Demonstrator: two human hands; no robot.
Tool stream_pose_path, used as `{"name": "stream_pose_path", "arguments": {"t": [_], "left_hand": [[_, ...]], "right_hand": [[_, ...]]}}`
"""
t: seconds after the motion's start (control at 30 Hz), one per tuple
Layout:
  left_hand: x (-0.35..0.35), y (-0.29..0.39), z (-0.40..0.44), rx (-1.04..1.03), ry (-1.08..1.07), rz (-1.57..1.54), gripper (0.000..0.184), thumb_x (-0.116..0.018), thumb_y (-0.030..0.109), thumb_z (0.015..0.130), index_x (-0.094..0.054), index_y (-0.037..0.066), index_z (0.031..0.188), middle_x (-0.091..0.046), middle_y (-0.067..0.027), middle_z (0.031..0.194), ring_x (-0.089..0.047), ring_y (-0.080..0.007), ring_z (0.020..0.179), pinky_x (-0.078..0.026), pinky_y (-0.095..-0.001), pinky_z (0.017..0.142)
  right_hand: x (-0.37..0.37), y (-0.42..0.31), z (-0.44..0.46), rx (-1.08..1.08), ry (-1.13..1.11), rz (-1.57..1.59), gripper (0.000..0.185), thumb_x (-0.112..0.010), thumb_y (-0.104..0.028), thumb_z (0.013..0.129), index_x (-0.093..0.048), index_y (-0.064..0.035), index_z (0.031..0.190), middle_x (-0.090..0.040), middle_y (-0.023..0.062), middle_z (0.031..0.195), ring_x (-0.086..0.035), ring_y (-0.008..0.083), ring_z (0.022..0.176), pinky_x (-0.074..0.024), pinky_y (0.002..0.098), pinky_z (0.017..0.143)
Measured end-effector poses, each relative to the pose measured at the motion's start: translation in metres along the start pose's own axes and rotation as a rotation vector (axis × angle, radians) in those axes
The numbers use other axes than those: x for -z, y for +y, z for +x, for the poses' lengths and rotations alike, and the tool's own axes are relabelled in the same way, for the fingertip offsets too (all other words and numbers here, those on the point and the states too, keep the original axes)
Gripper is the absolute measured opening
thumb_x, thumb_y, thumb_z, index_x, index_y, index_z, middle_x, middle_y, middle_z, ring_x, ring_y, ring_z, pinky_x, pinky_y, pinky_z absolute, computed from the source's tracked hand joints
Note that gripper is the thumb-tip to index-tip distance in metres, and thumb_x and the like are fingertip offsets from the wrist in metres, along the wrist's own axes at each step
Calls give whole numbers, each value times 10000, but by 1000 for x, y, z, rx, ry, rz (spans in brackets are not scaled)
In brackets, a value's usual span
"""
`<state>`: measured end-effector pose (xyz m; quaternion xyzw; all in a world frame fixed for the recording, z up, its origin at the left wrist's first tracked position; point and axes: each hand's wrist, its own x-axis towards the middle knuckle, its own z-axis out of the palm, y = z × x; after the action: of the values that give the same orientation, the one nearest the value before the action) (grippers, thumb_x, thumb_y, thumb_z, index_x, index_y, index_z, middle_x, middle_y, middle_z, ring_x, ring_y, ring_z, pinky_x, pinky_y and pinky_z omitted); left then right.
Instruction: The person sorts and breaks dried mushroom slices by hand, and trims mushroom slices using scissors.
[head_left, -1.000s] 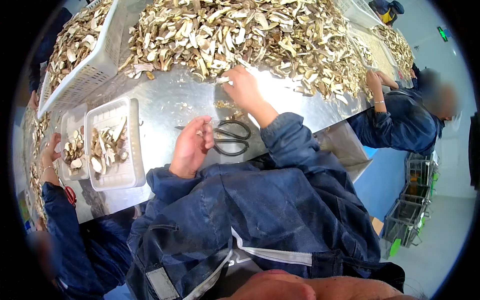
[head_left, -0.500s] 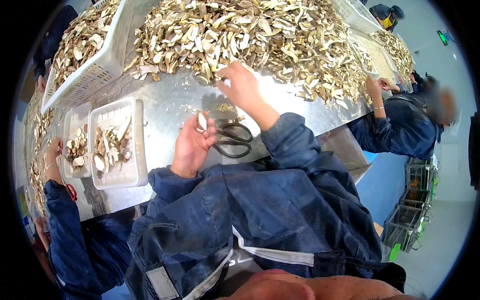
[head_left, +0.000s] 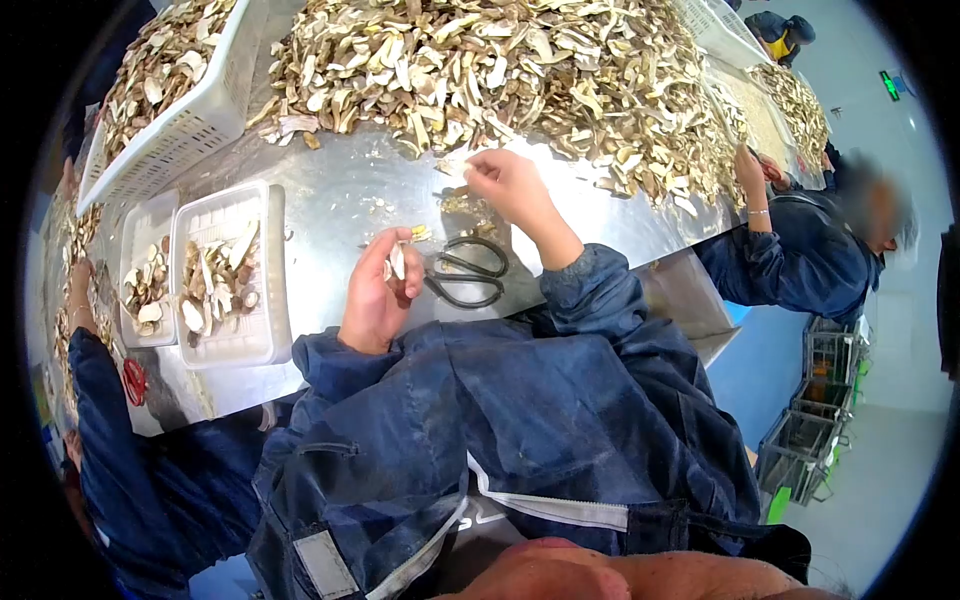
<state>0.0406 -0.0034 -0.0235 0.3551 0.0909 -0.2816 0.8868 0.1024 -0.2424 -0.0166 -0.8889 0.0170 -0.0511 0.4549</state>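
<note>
My left hand (head_left: 375, 300) is palm up with its fingers curled around a pale mushroom slice (head_left: 397, 261). Just to its right, a pair of scissors (head_left: 470, 302) with black handles lies on the metal table; the blades are hard to see. My right hand (head_left: 518, 198) hovers at the near edge of a big heap of dried mushroom slices (head_left: 480, 75). Its thumb and fingers are pinched together at a small pale mushroom slice (head_left: 455, 164). Small crumbs lie on the metal between my hands.
Two white plastic trays (head_left: 280, 270) holding mushroom pieces stand to the left. Behind them is a white slotted crate (head_left: 180, 150) full of slices. Red-handled scissors (head_left: 134, 382) lie by a co-worker's sleeve (head_left: 100, 420). Another co-worker (head_left: 800, 245) works at the right.
My right hand has drawn back from the heap, its fingers now pinched together. My left fingers have curled in more around the slice. The left co-worker's hand has moved away from the trays.
</note>
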Motion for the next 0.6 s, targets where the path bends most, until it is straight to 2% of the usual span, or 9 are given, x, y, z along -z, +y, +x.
{"name": "stream_pose_path", "arguments": {"t": [0.03,0.13,0.17,0.27,0.3,0.4,0.53,0.57,0.6], "left_hand": [[-2,0,0,-9,24,-3,233,-421,282,1062,-517,82,1130,-555,-29,790,-499,-129,642,-388,-260,534],[-1,-3,4,-20,58,-30,208,-449,249,1041,-536,75,1116,-585,-53,810,-528,-156,644,-401,-276,544],[0,-4,5,-27,64,-43,199,-461,236,1031,-546,72,1107,-595,-64,814,-539,-168,642,-406,-284,548],[-2,-6,0,-12,27,-54,167,-461,248,1037,-535,98,1024,-587,-46,859,-535,-152,674,-419,-272,553],[0,-5,-1,-14,15,-69,165,-466,248,1034,-533,101,1004,-586,-47,864,-535,-154,676,-419,-273,555],[10,-4,-5,-25,4,-94,176,-472,261,1031,-526,108,961,-584,-48,877,-534,-157,683,-420,-274,563],[12,3,-11,-81,74,7,238,-440,317,1044,-530,109,972,-580,-44,882,-531,-152,690,-420,-270,581],[9,4,-13,-97,98,51,260,-428,334,1049,-534,106,981,-579,-43,882,-530,-151,690,-420,-269,585],[4,7,-12,-85,97,36,278,-423,349,1051,-539,103,993,-579,-42,884,-533,-151,695,-421,-268,590]], "right_hand": [[4,-3,0,91,-19,-182,234,-710,-259,825,-738,-63,949,-694,115,867,-683,272,783,-536,366,708],[-8,-9,14,210,73,-194,224,-703,-276,832,-736,-74,922,-695,119,899,-684,282,814,-533,399,702],[-16,-14,19,281,161,-237,228,-695,-289,836,-709,-62,857,-694,126,841,-688,304,775,-532,416,668],[-38,-31,38,292,152,-548,288,-710,-340,836,-682,-54,824,-675,135,753,-674,305,683,-530,415,631],[-47,-32,43,333,198,-559,316,-703,-355,829,-649,-50,767,-671,137,711,-674,329,657,-533,436,611],[-62,-30,56,289,213,-611,276,-683,-312,834,-641,-48,764,-663,141,685,-674,337,646,-531,440,592],[-51,-33,34,355,188,-596,184,-662,-233,835,-634,-51,824,-670,135,764,-671,326,669,-529,439,611],[-44,-37,22,494,221,-529,74,-635,-126,784,-619,-54,782,-649,111,742,-671,315,652,-540,414,568],[-40,-40,13,551,181,-480,71,-639,-120,782,-608,-56,783,-627,107,746,-663,312,663,-534,416,570]]}}
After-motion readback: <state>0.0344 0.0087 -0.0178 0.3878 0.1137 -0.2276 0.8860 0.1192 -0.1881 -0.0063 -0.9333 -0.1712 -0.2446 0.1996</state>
